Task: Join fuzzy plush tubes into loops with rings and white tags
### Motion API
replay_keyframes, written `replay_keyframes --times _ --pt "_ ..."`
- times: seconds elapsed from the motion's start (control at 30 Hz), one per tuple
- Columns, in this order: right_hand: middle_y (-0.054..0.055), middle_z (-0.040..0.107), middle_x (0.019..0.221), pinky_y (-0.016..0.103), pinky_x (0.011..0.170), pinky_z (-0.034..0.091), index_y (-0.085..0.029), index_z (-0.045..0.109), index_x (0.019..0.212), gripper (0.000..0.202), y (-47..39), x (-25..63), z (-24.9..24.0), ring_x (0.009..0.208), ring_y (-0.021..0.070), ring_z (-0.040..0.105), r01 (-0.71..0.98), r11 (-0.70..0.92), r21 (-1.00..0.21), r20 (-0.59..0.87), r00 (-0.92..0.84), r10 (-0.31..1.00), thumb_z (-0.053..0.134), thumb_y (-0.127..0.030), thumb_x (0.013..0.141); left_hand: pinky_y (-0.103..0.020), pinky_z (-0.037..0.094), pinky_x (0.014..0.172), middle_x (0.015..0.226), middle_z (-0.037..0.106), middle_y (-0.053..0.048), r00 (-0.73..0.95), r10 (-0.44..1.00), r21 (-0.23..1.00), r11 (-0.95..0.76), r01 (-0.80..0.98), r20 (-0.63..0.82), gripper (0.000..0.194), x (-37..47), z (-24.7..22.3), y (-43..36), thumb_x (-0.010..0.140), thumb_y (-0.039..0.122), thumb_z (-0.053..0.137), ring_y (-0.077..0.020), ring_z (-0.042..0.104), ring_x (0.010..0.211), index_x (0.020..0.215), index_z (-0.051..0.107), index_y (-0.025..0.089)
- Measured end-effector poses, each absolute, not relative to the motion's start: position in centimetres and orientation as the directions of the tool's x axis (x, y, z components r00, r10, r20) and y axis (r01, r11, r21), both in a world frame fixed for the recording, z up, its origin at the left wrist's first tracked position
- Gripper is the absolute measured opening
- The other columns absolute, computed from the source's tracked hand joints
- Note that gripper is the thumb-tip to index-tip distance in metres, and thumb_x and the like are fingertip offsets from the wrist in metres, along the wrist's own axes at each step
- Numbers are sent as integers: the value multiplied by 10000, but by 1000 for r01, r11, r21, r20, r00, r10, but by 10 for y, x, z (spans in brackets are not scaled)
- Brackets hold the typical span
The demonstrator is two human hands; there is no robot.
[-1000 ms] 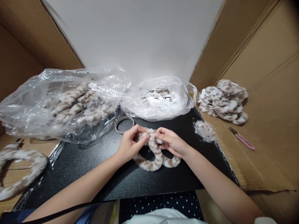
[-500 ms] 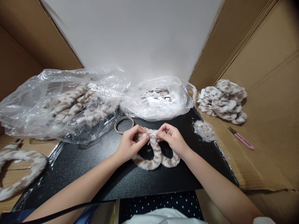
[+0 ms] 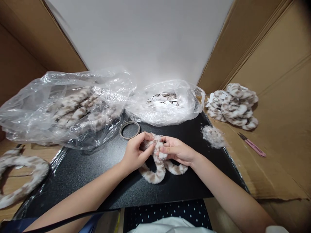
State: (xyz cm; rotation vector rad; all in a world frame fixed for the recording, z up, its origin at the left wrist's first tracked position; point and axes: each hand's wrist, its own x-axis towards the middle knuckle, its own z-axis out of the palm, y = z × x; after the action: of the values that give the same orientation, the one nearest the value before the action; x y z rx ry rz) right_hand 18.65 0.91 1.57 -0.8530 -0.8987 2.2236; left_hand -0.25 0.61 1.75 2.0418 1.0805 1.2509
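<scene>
A fluffy white-and-brown looped band rests on the black table, its upper middle raised between my hands. My left hand pinches the band at its upper left, thumb against fingers. On the other side, my right hand is closed on a bunched part of the same band, thumb on top. Two loops hang down below my fingers. What lies inside the pinched part is hidden by fur and fingertips.
Behind are a clear bag of fluffy bands and a bag of white tags. A tape ring, fluff clump, pink-handled snips and a band pile lie around. Another band is at left.
My right hand has moved left and turned, bunching the band's middle. The loops have shifted, the left one hanging a little lower. My left hand has barely moved.
</scene>
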Motion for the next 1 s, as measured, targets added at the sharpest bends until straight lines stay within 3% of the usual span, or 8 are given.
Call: replay_keyframes --times 0.3,0.53,0.73,0.87,1.0 --pt "22 713 725 227 665 525 -112 604 994 499 7 184 15 646 109 672 -201 -522 -829 -305 -620 723 871 -333 634 -228 460 586 828 683 -42 301 744 630 -667 397 597 57 -4 14 3 824 152 587 -128 617 658 835 549 193" --pt "-65 610 559 193 527 467 -167 492 708 462 5 180 14 499 75 576 -220 -436 -873 -280 -505 816 893 -352 572 -232 465 608 861 681 -51 286 685 558 -719 415 670 97 -5 12 3 820 119 594 -135 629 694 855 543 193" --pt "1 690 678 237 597 512 -121 673 910 447 5 179 13 555 99 620 -179 -403 -898 -263 -516 815 853 -414 626 -222 466 615 863 666 -49 276 653 518 -741 427 706 107 -5 13 5 829 102 592 -128 631 712 855 529 185" --pt "18 695 693 235 596 513 -115 672 905 461 5 179 15 633 146 685 -158 -411 -898 -263 -557 788 832 -460 643 -200 456 601 883 648 -51 291 619 495 -771 400 730 145 -5 12 6 825 63 591 -121 634 739 882 526 179" --pt "16 694 646 251 602 519 -131 642 894 487 3 179 17 590 145 676 -116 -442 -889 -281 -625 729 802 -524 655 -191 451 598 897 638 -53 314 609 496 -785 370 729 161 -6 9 6 827 52 591 -123 636 768 910 532 177"
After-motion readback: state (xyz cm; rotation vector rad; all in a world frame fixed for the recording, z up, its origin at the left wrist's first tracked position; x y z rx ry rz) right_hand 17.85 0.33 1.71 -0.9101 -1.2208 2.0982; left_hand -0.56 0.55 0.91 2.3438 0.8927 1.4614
